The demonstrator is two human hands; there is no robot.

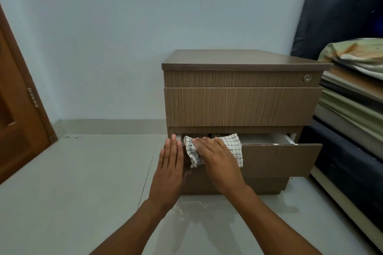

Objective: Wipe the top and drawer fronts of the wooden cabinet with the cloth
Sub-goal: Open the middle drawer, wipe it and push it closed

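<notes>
A low wooden cabinet (242,101) stands on the floor against the pale wall, its dark top bare. The bottom drawer (281,159) is pulled out a little. A white checked cloth (234,144) is draped over the left part of that drawer's top edge. My right hand (217,159) lies flat on the cloth and presses it against the drawer front. My left hand (171,165) rests flat, fingers together, against the drawer's left end and holds nothing.
A stack of mattresses and folded bedding (352,97) sits close on the cabinet's right. A brown wooden door (18,114) stands at the left. Pale tiled floor (83,182) stretches to the left and in front.
</notes>
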